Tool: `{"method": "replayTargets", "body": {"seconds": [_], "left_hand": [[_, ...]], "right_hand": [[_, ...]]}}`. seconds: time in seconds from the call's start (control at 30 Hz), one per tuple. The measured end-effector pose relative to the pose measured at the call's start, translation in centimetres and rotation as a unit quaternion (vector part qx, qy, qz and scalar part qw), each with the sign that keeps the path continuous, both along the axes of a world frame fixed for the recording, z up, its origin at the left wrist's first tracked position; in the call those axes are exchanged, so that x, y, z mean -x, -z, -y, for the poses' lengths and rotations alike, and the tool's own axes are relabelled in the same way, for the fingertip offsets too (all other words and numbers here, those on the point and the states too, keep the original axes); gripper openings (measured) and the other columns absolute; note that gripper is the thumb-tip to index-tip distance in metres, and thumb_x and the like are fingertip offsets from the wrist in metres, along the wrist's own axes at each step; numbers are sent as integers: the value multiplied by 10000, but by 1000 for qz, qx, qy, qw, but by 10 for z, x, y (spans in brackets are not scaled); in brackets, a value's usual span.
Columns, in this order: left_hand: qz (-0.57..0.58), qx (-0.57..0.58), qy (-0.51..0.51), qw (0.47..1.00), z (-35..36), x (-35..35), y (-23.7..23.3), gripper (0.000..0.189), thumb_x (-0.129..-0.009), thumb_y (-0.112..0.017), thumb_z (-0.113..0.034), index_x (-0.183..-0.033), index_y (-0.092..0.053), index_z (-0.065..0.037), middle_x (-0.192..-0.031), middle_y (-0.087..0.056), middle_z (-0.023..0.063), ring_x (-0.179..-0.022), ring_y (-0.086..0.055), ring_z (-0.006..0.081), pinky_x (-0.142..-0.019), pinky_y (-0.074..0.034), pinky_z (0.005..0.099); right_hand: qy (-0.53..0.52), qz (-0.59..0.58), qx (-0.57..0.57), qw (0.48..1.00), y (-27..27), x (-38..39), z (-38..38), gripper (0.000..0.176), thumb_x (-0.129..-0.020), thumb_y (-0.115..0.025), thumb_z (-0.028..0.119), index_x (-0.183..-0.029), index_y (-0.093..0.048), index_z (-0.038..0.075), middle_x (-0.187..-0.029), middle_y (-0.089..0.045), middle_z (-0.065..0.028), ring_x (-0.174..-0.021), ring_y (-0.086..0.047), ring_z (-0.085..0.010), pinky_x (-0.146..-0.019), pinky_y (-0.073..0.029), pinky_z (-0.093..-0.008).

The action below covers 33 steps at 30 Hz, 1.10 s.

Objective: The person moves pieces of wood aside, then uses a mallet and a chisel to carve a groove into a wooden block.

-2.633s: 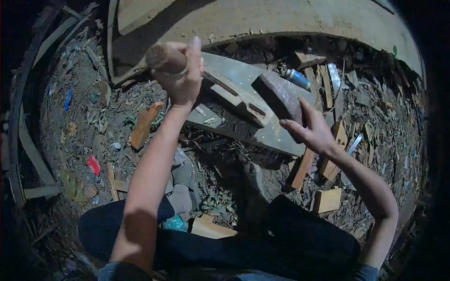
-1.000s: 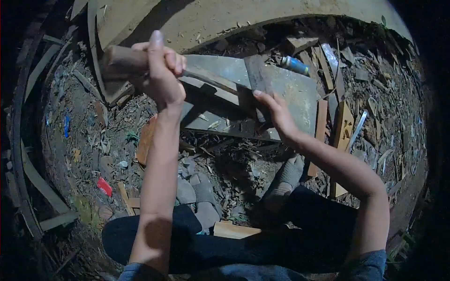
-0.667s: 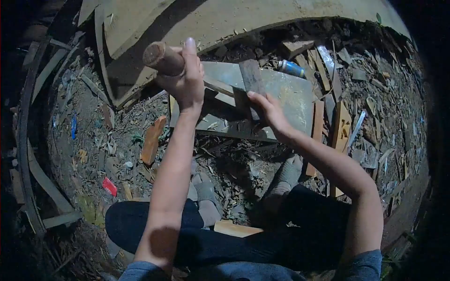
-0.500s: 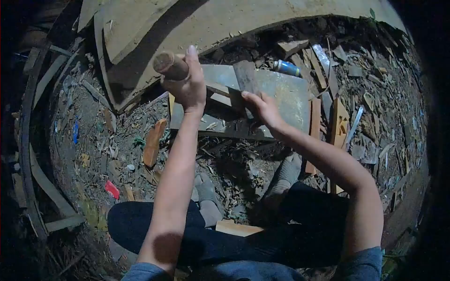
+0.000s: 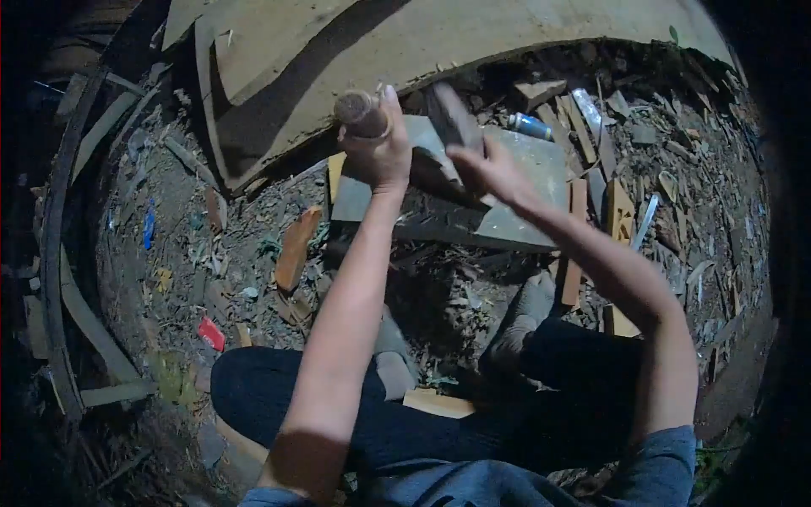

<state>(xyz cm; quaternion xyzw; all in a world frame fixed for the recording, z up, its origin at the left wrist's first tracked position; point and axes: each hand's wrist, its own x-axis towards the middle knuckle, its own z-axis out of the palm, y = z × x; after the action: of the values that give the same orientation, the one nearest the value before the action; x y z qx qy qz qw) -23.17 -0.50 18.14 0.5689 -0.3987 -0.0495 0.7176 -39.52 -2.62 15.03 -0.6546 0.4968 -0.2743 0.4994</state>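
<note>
My left hand (image 5: 378, 158) is wrapped round a thick round wooden handle (image 5: 361, 111), its rough end pointing up at me. What is fixed to the lower end of the handle is hidden. My right hand (image 5: 494, 173) grips a dark, flat, oblong piece (image 5: 454, 118) that slants up and away to the left over the work surface. Below both hands lies a grey, flat-topped slab (image 5: 534, 169), partly in shadow, with pale marks on top.
A large curved board (image 5: 473, 29) spans the far side. Beyond the slab lies a blue-and-silver can (image 5: 530, 127). Reddish wood pieces (image 5: 297, 249) and a long strip (image 5: 574, 241) flank it on the chip-strewn ground. A red scrap (image 5: 211, 334) lies at left; my feet (image 5: 524, 313) are close below.
The view has shifted, so the surroundings sit slightly farther right. The dark piece in my right hand has turned, its far end tilting left, and my left hand has come closer to it.
</note>
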Motion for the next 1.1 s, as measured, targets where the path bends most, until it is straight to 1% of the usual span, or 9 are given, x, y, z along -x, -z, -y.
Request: {"method": "replayTargets", "body": {"seconds": [0.13,0.2,0.3,0.37,0.73,0.87,0.9,1.0,1.1], "left_hand": [[68,109,36,991,-14,-10,30,230,-839,-693,-227,-878,-615,-14,-913,-638,83,-867,-617,187,-733,-480,315],[181,-85,-113,973,14,-32,105,264,-821,-685,-233,-963,-620,-21,-980,-627,101,-930,-590,198,-772,-476,331],[170,-62,-77,980,18,-25,97,267,-819,-685,-235,-966,-620,-23,-972,-628,99,-925,-590,199,-771,-476,334],[159,-48,-46,985,12,-23,94,269,-816,-684,-237,-969,-621,-25,-964,-629,97,-919,-590,201,-770,-477,337],[48,35,65,996,0,-16,73,286,-802,-682,-248,-985,-624,-36,-922,-634,84,-889,-588,209,-766,-479,354],[23,56,86,994,-5,-24,54,291,-799,-682,-251,-990,-625,-39,-911,-636,81,-881,-587,211,-765,-480,358],[-43,75,117,989,-7,-26,42,240,-840,-675,-224,-972,-601,-37,-845,-621,50,-791,-575,166,-705,-473,308],[-113,34,87,989,-25,-13,0,178,-895,-665,-146,-863,-500,-89,-679,-563,5,-629,-532,83,-598,-451,257],[-212,69,104,969,-23,-25,-1,194,-906,-653,-175,-844,-483,-105,-635,-523,-12,-577,-498,69,-556,-428,236]], "right_hand": [[-86,57,341,934,-128,-19,-9,607,-781,-679,431,-1164,-489,-1,-749,-656,-203,-662,-663,-354,-619,-520,-424],[-93,103,594,792,-162,-28,-12,602,-733,-710,397,-1167,-471,55,-746,-646,-200,-694,-650,-400,-597,-511,-460],[-131,16,621,773,-182,-25,-33,520,-722,-709,408,-1069,-487,90,-700,-632,-170,-672,-645,-394,-569,-498,-464],[-212,-219,525,795,-180,-22,-35,478,-728,-701,423,-995,-464,105,-674,-622,-161,-647,-632,-393,-550,-484,-472],[-172,-166,502,831,-174,-5,-54,538,-738,-682,475,-1103,-516,117,-669,-647,-172,-625,-662,-362,-545,-504,-462],[-142,-124,359,914,-139,-5,-27,561,-758,-635,499,-1119,-515,86,-791,-672,-208,-801,-671,-386,-707,-514,-472],[-122,-69,266,954,-131,-4,-17,566,-770,-685,453,-1095,-503,28,-716,-621,-132,-628,-640,-208,-564,-494,-358],[-95,-44,52,993,-87,5,7,582,-800,-679,465,-1114,-508,5,-696,-583,-59,-570,-576,-126,-525,-471,-264],[-89,-148,64,983,0,26,10,698,-801,-642,521,-1217,-483,-17,-909,-645,-183,-799,-648,-274,-714,-509,-367]]}}
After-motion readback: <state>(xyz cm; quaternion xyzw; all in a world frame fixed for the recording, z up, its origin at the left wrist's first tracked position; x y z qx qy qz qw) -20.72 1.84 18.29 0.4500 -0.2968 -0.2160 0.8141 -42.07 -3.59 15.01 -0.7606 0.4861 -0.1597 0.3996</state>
